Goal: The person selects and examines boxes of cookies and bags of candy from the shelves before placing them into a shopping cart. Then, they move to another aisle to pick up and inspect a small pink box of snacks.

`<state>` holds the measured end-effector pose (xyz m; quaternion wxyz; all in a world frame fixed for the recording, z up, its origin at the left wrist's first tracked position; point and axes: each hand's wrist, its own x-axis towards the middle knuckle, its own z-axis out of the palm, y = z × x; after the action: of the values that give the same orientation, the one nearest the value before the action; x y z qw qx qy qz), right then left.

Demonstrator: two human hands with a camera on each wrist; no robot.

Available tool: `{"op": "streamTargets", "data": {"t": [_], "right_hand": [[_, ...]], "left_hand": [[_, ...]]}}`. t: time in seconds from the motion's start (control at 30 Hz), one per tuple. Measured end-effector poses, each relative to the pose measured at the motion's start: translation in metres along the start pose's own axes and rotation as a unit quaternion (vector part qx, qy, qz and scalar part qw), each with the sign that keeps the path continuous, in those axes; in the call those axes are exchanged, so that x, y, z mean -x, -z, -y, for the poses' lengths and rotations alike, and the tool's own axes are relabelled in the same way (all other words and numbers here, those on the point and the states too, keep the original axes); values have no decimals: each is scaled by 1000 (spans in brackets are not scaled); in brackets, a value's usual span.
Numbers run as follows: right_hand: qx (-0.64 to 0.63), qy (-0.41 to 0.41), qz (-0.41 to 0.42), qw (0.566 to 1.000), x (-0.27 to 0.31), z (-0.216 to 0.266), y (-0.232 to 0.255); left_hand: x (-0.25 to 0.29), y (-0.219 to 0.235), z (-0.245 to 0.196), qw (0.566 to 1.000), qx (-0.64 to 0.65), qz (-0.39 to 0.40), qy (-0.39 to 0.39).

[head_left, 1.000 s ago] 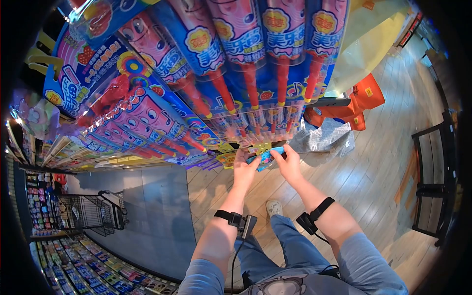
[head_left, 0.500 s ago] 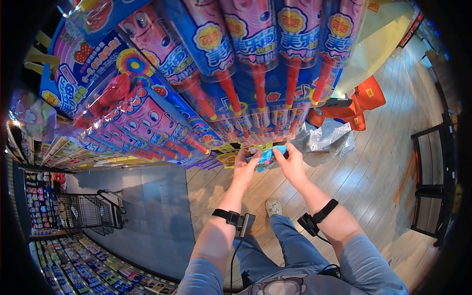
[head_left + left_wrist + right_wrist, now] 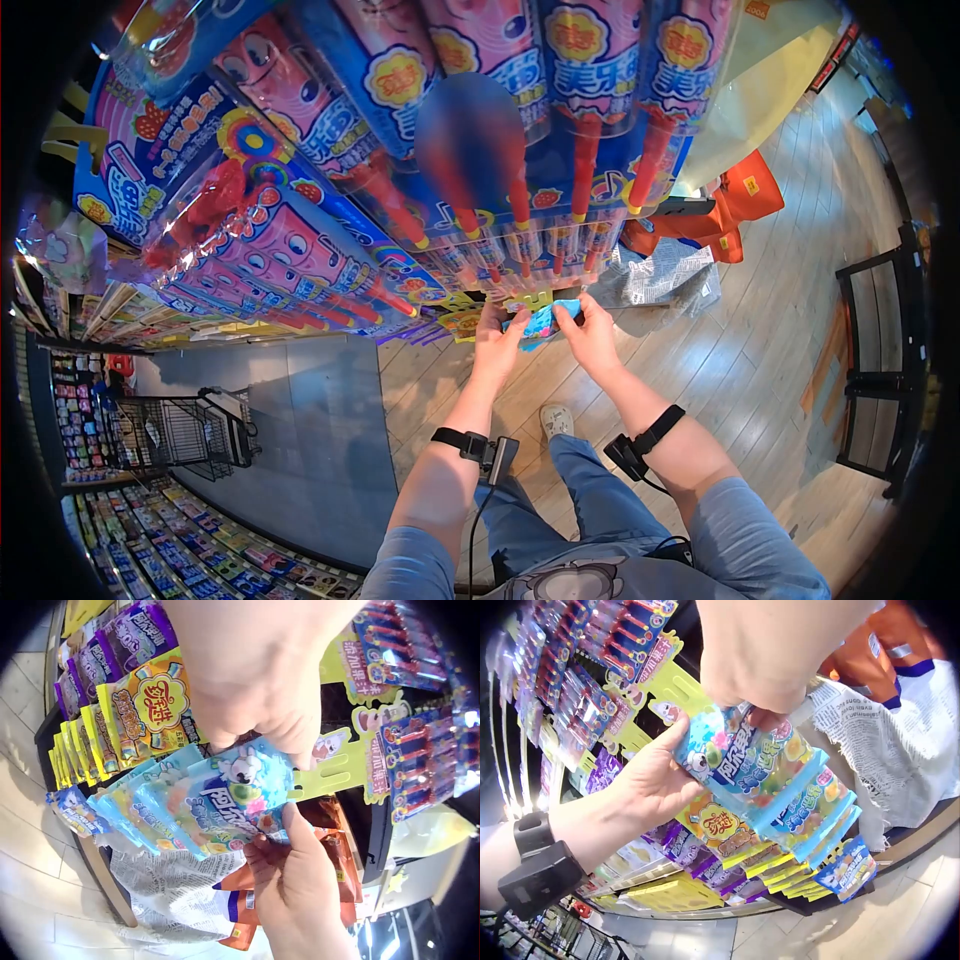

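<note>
At the candy rack, both hands hold one blue sweet bag (image 3: 238,796).
Left hand (image 3: 497,345) and right hand (image 3: 590,335) pinch it, not yet clear of the hanging row (image 3: 810,817).

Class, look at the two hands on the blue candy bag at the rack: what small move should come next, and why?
Probably a gentle pull of the blue candy bag toward the person, off the row. Both the left hand and the right hand already have a grip on its edges, and it sits at the front of a line of matching bags, so nothing blocks it from coming forward.
</note>
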<state>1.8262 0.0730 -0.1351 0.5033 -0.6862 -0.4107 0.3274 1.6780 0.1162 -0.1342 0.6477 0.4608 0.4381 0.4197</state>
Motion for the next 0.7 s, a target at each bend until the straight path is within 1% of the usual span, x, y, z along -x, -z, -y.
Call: {"op": "streamTargets", "data": {"t": [0.1,0.23,0.3,0.37,0.4,0.47,0.5,0.53,0.57,0.6,0.67,0.7], "right_hand": [[24,0,8,1000,2,-4,1],[3,-11,31,999,3,-14,2],[55,54,-1,997,2,-14,3],[48,49,9,998,4,-13,5],[42,44,17,998,5,-13,7],[44,35,21,998,4,-20,8],[48,43,3,998,4,-23,9],[51,52,-14,997,5,-25,10],[92,65,-26,993,6,-25,12],[87,61,-43,993,9,-31,11],[108,24,-41,993,19,-29,7],[111,26,-35,993,26,-28,3]], "left_hand": [[0,1,3,1000,20,8,-1],[4,4,4,1000,18,-2,-19],[7,8,5,1000,17,-13,-21],[11,16,13,998,35,-20,-52],[14,20,17,998,35,-23,-52],[25,28,26,993,-29,-94,-70],[33,32,31,992,-30,-100,-70],[42,37,35,993,-15,-109,-47],[53,42,35,993,1,-118,-25],[65,49,34,992,1,-125,-24],[90,58,27,992,-24,-118,24],[103,64,36,989,-23,-139,37]]}}
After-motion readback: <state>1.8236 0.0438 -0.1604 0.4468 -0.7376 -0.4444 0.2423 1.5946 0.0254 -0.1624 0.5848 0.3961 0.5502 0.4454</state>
